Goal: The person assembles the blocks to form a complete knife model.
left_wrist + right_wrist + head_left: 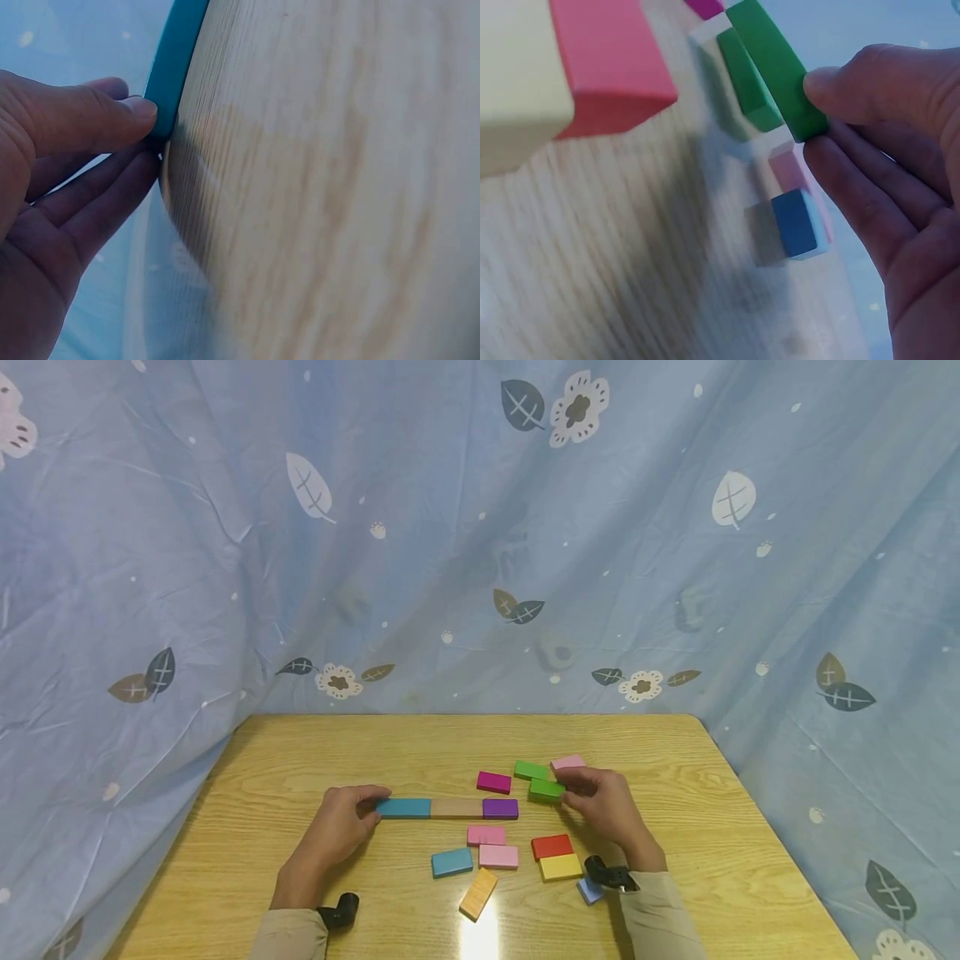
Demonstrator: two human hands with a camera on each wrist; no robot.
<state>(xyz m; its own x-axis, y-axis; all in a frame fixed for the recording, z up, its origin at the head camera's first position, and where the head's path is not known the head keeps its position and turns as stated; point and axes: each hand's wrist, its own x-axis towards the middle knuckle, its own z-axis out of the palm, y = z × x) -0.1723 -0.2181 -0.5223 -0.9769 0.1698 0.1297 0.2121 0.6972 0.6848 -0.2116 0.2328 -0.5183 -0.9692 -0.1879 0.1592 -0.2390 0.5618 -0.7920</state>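
At the left end of a straight row, my left hand (pixel 339 828) pinches a teal block (pixel 403 808) between thumb and fingers; the left wrist view shows the thumb on its side. A plain wooden block (pixel 456 809) and a purple block (pixel 500 809) continue that row to the right, end to end. My right hand (pixel 609 806) grips one end of a green block (pixel 776 71), raised off the table in the right wrist view. Behind it lies a second green block (pixel 531 770), with a magenta block (pixel 494 782) to its left and a pink block (pixel 567 762) to its right.
Nearer the front of the wooden table (pixel 195 885) lie two pink blocks (pixel 498 857), another teal block (pixel 452 863) and an orange block (pixel 477 894). A red block (pixel 552 847) touches a yellow block (pixel 561 867). The right wrist partly covers a blue block (pixel 589 891). A patterned curtain (pixel 450 527) hangs behind.
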